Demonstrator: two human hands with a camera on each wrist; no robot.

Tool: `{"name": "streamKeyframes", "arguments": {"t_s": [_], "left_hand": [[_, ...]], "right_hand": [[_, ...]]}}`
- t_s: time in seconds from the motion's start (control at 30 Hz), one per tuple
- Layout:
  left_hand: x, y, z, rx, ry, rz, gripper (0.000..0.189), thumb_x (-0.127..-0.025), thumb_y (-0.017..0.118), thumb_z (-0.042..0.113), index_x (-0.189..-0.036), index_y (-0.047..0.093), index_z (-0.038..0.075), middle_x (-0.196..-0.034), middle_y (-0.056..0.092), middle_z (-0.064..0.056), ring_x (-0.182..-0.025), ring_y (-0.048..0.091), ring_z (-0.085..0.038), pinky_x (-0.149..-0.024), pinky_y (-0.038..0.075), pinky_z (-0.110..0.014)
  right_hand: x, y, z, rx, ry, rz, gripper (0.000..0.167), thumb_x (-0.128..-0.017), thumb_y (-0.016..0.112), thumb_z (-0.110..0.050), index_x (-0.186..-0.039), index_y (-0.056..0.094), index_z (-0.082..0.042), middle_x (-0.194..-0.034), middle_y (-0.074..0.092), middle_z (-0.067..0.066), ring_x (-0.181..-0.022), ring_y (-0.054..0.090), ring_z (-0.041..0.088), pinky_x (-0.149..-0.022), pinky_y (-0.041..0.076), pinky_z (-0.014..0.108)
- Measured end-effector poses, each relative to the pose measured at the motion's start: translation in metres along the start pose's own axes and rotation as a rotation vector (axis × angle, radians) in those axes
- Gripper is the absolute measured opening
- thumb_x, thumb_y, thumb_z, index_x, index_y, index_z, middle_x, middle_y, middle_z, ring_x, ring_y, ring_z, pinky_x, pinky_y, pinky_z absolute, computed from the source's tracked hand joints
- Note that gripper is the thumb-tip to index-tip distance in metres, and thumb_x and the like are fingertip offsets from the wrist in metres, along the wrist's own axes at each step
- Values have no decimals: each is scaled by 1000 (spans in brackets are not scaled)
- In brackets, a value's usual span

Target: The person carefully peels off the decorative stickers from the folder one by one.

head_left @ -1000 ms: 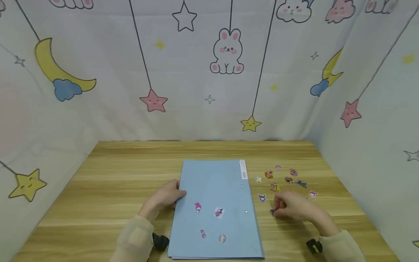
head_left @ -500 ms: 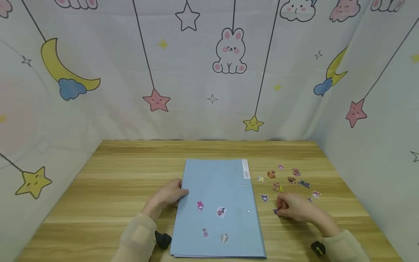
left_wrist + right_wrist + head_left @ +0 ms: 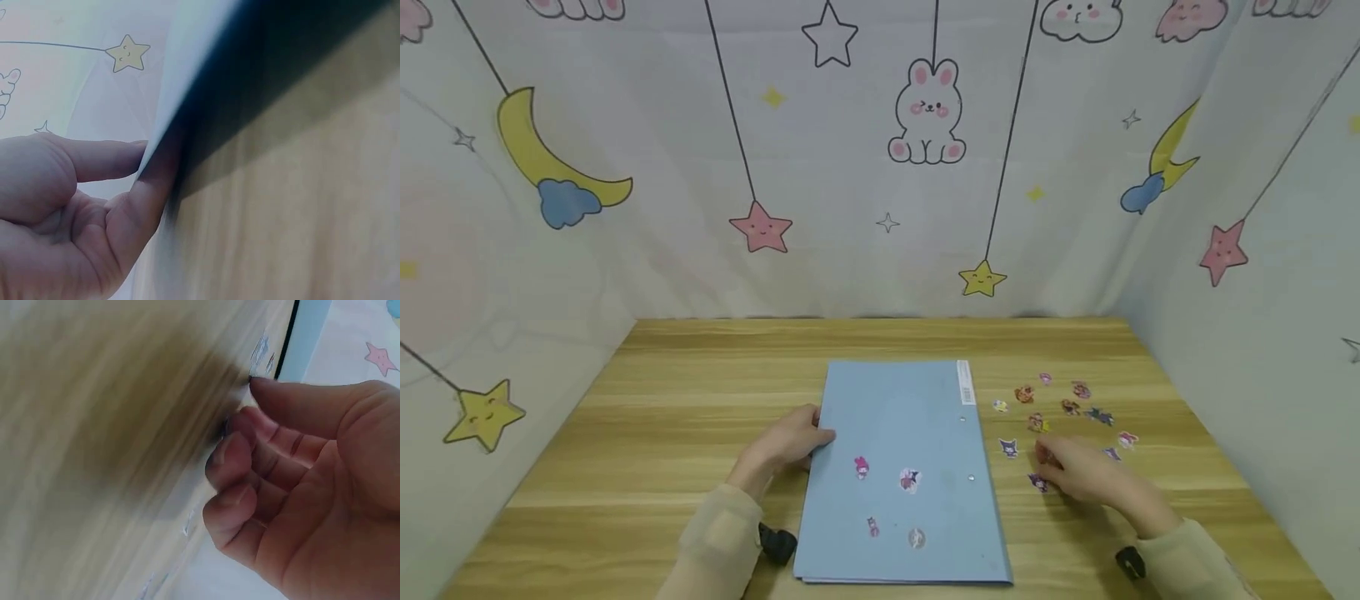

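Observation:
A pale blue folder [image 3: 895, 433] lies on the table with several small cartoon stickers on its cover, among them a pink-hooded one [image 3: 861, 468]. At its left edge my left hand [image 3: 786, 437] pinches the cover, thumb on top and fingers underneath; the left wrist view shows the edge [image 3: 187, 94] raised off the wood. To the right of the folder, my right hand [image 3: 1078, 471] hovers low with loosely curled fingers, thumb and index finger apart. A dark purple sticker [image 3: 1038, 482] lies at its thumb. Whether the fingertips touch that sticker is unclear.
Several loose stickers are scattered on the table's right side, including a purple-and-white one [image 3: 1008, 448] and a blue-grey one [image 3: 1101, 416]. A white barcode label [image 3: 966, 382] marks the folder's upper right corner. Printed curtains [image 3: 865, 167] enclose the wooden table [image 3: 715, 358].
The right fingers have spread at the dark purple sticker, which shows more fully now. The left hand keeps its hold on the folder. The head view has shifted slightly.

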State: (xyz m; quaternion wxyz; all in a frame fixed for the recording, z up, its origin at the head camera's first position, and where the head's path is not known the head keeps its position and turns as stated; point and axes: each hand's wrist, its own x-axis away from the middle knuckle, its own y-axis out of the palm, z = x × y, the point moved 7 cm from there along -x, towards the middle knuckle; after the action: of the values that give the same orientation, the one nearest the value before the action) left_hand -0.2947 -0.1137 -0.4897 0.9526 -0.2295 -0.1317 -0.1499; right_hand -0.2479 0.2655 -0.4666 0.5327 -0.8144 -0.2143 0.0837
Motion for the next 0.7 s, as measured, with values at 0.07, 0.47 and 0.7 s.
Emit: {"name": "streamKeyframes", "arguments": {"t_s": [0.07,0.47,0.7], "left_hand": [[-1,0,-1,-10,2,-1,16,-97,57,8,-108,53,-3,-93,55,-15,-76,54,-23,-62,50,-31],[0,-1,-3,-30,0,1,12,-97,57,9,-102,53,-2,-84,52,-14,-65,49,-20,-57,46,-29],[-2,0,-2,-23,0,4,16,-97,57,8,-108,54,-4,-89,55,-14,-71,53,-22,-58,48,-30]], "right_hand": [[1,-2,1,8,31,1,9,-92,65,-9,-88,57,-11,-69,51,-8,-57,45,7,-50,40,25],[-12,-14,-37,13,-23,24,9,-97,61,-15,-103,60,-8,-68,53,-8,-55,48,5,-49,42,25],[-31,-8,-90,60,-151,63,10,-93,67,-13,-101,64,-9,-80,55,-8,-68,50,7,-58,45,26]]}}
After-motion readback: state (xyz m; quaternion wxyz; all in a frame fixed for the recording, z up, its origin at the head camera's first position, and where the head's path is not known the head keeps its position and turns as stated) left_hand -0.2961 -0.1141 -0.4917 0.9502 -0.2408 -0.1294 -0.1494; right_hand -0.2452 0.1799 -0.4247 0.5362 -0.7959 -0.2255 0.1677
